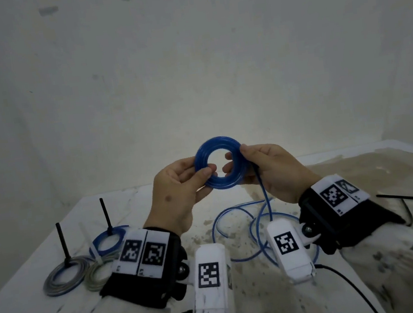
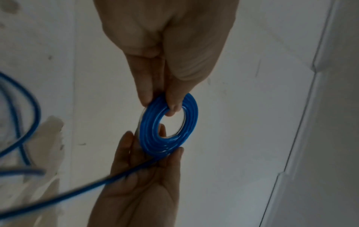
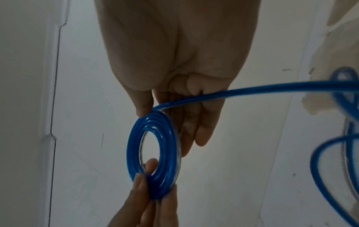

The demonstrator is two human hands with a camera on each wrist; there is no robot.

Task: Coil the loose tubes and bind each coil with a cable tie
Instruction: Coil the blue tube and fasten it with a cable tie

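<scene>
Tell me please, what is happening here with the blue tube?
A person is winding a blue tube into a coil above the table. The left hand pinches one side of the coil, and the right hand holds the other side. The rest of the tube hangs down and lies loose on the table, so this coil is not finished or tied. Three finished coils lie at the left, with cable ties on them.
</scene>
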